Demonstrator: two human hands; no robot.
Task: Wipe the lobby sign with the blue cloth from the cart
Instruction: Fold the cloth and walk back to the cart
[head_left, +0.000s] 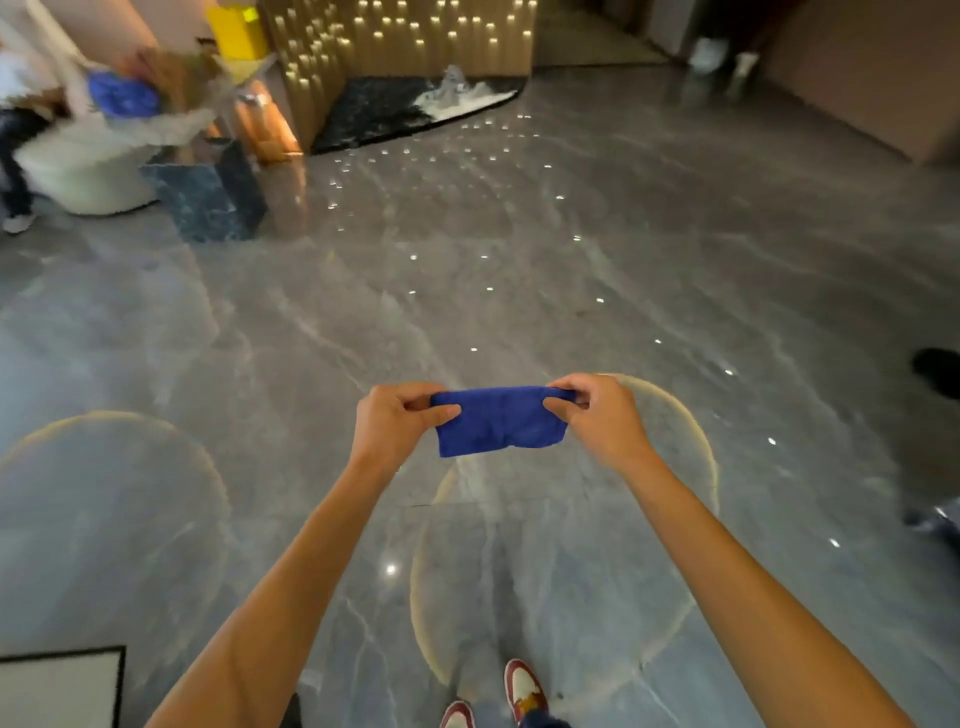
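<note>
Progress first: the blue cloth (500, 422) is already in hand, so the fetching part looks done. The wiping hasn't begun, and no lobby sign is one I can pick out w/ any confidence from here. The white panel w/ a dark frame (61, 686) at the bottom left corner could be a mat or a board; can't tell. So, as I judge it: cloth got, sign still to reach, wipe still to do.

Materials, biggest down. The floor (571, 249) is polished grey stone w/ pale veins, glossy enough to mirror the little lights as bright dots, and it has thin brass-coloured rings inlaid in big curves. The far wall (405, 41) is ribbed, gold-toned, studded w/ small warm lights. Below it lies a dark slab (379, 111) w/ a white frothy patch (water feature, prob.). At left there's a rounded white seat (88, 171), blurred, and beside it a dark veined stone block (208, 192), sharp-edged. A second blue bundle (124, 96) sits up there in a smeared heap, too blurred to name.

The cloth itself is soft, matte, folded into a short band and held out in front, above the floor, stretched between both hands. Left hand (397, 423) pinches its left end, thumb on top, fingers curled under. Right hand (597, 415) pinches the right end the same way. Red-and-white shoes (522, 688) at the bottom.
</note>
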